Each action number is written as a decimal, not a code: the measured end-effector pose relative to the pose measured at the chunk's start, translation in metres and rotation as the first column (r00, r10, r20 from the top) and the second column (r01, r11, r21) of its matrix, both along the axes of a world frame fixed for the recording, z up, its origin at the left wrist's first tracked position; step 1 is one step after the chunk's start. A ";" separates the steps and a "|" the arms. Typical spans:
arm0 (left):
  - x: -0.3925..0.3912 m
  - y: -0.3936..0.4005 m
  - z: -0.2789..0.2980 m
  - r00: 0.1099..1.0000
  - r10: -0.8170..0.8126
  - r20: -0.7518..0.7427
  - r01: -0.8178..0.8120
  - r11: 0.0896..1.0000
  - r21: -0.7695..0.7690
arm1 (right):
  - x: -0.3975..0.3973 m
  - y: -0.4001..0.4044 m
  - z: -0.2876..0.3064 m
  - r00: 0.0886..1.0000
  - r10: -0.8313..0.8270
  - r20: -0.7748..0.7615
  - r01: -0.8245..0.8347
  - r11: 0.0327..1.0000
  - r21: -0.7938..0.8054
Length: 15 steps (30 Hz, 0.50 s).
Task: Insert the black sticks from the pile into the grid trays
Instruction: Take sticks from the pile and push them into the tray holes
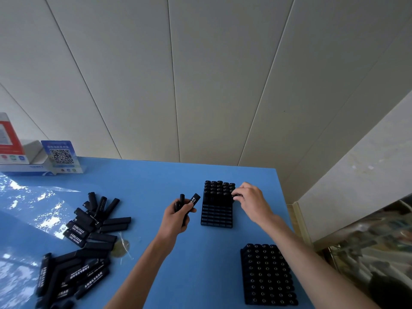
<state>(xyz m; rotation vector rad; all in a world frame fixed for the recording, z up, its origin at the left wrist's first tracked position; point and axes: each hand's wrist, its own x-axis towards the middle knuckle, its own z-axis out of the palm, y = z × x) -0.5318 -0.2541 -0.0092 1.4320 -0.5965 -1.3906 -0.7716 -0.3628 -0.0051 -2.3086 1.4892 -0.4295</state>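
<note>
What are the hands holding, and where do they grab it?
The left hand holds a few black sticks around their lower halves. The right hand pinches something at the far tray; what it pinches cannot be told.

Left hand [176, 216]: raised off the surface, fingers curled round a few black sticks [188, 202], thumb across them.
Right hand [250, 200]: reaching forward, fingertips [236, 196] bent down, pinching at far tray's edge.
Forearms: both bare, extended forward, well apart.

Bright daylight, window glare on the table [26, 208], wide-angle edge warping.
</note>
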 end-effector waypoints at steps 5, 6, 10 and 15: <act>-0.002 0.002 0.003 1.000 -0.015 0.007 0.015 1.000 -0.011 | 0.011 0.005 0.003 1.000 -0.010 0.015 0.010 1.000 0.009; -0.003 0.002 0.004 1.000 -0.015 0.007 0.015 1.000 -0.008 | 0.012 0.006 0.004 0.999 -0.020 0.026 0.020 1.000 -0.001; -0.002 0.004 0.004 1.000 -0.014 0.003 0.014 1.000 0.001 | 0.011 0.003 0.006 0.999 -0.037 0.000 0.037 0.999 0.002; -0.003 0.006 0.008 0.999 -0.029 0.017 0.030 0.999 -0.022 | 0.012 0.006 0.016 0.999 -0.024 -0.046 0.022 0.999 -0.038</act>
